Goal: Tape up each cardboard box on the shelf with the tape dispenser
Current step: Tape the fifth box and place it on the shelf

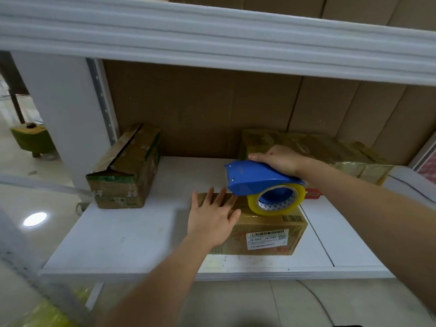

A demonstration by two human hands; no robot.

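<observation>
A small cardboard box (266, 234) with a white barcode label lies near the front of the white shelf (132, 234). My left hand (212, 215) presses flat on its left top with the fingers spread. My right hand (280, 159) grips the blue tape dispenser (252, 180) from above; its roll of clear tape (278, 199) rests on the box's top. A second box (127, 171) with green print stands at the shelf's left, its top seam slightly gaping. A third, tape-wrapped box (313, 149) sits at the back right behind my right hand.
A white upper shelf beam (212, 41) hangs overhead. Brown cardboard sheets (212, 109) line the back. A white upright post (63, 109) stands on the left. A small red item (312, 193) lies behind the dispenser. A green stool (33, 138) stands on the floor, far left.
</observation>
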